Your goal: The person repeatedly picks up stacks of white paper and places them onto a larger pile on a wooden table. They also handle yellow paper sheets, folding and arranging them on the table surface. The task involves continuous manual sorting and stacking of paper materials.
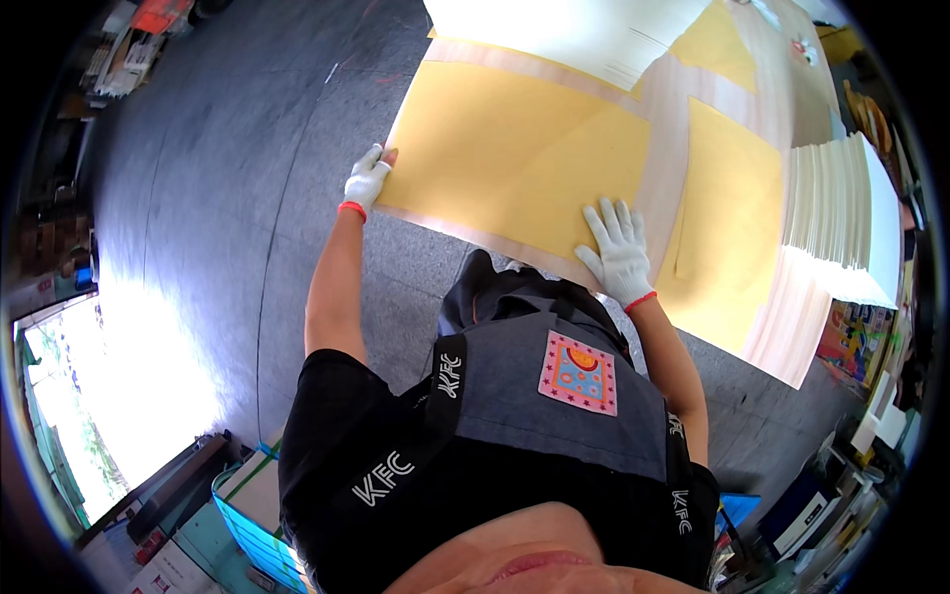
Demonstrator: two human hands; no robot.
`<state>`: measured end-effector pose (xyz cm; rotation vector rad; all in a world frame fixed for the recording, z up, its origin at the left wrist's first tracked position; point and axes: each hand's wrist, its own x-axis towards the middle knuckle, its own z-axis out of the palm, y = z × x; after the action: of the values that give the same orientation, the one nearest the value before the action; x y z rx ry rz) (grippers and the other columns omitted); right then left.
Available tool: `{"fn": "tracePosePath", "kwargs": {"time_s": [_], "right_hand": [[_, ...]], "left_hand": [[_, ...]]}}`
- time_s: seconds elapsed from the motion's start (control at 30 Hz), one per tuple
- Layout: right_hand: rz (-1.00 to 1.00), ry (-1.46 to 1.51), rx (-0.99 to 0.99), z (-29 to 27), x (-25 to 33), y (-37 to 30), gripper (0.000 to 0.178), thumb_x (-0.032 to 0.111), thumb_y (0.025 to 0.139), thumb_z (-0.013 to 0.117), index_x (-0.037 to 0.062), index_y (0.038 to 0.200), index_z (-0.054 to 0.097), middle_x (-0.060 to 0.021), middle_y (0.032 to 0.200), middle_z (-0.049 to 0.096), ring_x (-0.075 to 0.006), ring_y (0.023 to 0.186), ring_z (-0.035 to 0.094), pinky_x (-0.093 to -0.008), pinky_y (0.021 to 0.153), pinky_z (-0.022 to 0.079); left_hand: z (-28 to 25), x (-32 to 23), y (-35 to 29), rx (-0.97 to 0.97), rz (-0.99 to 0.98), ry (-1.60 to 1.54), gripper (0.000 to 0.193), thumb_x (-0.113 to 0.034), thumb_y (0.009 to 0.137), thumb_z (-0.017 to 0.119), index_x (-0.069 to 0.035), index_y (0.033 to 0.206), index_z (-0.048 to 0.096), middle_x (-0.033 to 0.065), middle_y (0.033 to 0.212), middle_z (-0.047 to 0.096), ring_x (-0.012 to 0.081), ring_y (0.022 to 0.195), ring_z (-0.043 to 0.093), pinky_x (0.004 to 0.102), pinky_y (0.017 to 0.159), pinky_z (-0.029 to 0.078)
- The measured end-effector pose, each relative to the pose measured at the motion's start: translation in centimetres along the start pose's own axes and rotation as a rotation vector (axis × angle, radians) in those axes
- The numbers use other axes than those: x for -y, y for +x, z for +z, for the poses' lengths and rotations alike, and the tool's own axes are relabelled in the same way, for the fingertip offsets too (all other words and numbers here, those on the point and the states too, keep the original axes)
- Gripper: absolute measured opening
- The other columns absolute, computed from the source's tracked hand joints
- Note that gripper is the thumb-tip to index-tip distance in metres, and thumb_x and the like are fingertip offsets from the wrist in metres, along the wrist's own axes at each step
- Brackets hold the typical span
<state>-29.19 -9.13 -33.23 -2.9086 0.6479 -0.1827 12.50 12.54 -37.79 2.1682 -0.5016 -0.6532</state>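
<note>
yellow sheet [515,148] lies flat across a larger pale wood-grain surface [792,346], with white sheets [584,35] beyond it and a narrower yellow piece [732,218] to its right. the white-gloved right hand [617,254] rests palm down at its near right corner, fingers spread, grasping nothing; the gloved left hand [368,178] curls at its left edge, though whether it pinches sheet or surface i cannot tell

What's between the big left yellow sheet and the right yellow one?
Head view: a pale wood-grain strip, the right hand partly covering its near end.
</note>
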Motion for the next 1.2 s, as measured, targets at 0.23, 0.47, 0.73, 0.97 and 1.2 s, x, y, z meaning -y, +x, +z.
{"fn": "tracePosePath", "kwargs": {"time_s": [0.23,0.47,0.73,0.97,1.2], "right_hand": [[-0.032,-0.015,0.023,-0.4,-0.1,0.2,0.061,0.048,0.088,0.052,0.0186,0.141,0.041,-0.0138,0.144,0.039,-0.0363,0.134,0.032,-0.0505,0.113,0.019],[-0.043,0.003,0.043,-0.5,-0.6,0.0,0.062,0.049,0.089,0.052,0.0211,0.142,0.039,-0.0134,0.146,0.037,-0.0349,0.135,0.031,-0.0495,0.114,0.018],[-0.069,0.001,0.035,-0.6,-0.7,0.1,0.062,0.05,0.088,0.053,0.02,0.141,0.041,-0.0134,0.145,0.038,-0.0355,0.135,0.032,-0.0495,0.114,0.017],[-0.05,0.037,0.019,0.1,-0.9,-0.3,0.062,0.05,0.087,0.053,0.0187,0.139,0.042,-0.0135,0.143,0.041,-0.0368,0.134,0.033,-0.051,0.113,0.017],[0.023,0.119,-0.187,-5.3,-2.1,-1.0,0.06,0.044,0.086,0.058,0.0166,0.138,0.044,-0.0139,0.141,0.042,-0.0381,0.132,0.035,-0.0513,0.109,0.028]], "left_hand": [[0.0,1.9,0.8,0.009,0.022,-0.04,0.06,-0.028,0.088,0.059,0.005,0.135,0.043,0.0169,0.131,0.055,0.0234,0.125,0.05,0.0285,0.104,0.035],[-0.4,-0.2,-0.3,0.031,-0.013,-0.047,0.058,-0.021,0.087,0.056,0.006,0.136,0.042,0.0171,0.132,0.054,0.0236,0.125,0.05,0.0286,0.104,0.035],[-0.7,2.5,1.2,0.043,0.013,-0.027,0.057,-0.019,0.086,0.053,0.003,0.137,0.042,0.0188,0.138,0.048,0.025,0.13,0.044,0.0298,0.107,0.033],[-0.5,-0.4,0.0,-0.262,0.332,0.353,0.058,-0.017,0.088,0.055,-0.005,0.142,0.037,0.0181,0.143,0.041,0.026,0.128,0.046,0.0339,0.105,0.037],[9.7,-13.3,-7.9,0.29,0.564,-0.652,0.051,-0.01,0.096,0.047,-0.001,0.144,0.031,0.0118,0.144,0.039,0.023,0.131,0.041,0.0362,0.104,0.039]]}}
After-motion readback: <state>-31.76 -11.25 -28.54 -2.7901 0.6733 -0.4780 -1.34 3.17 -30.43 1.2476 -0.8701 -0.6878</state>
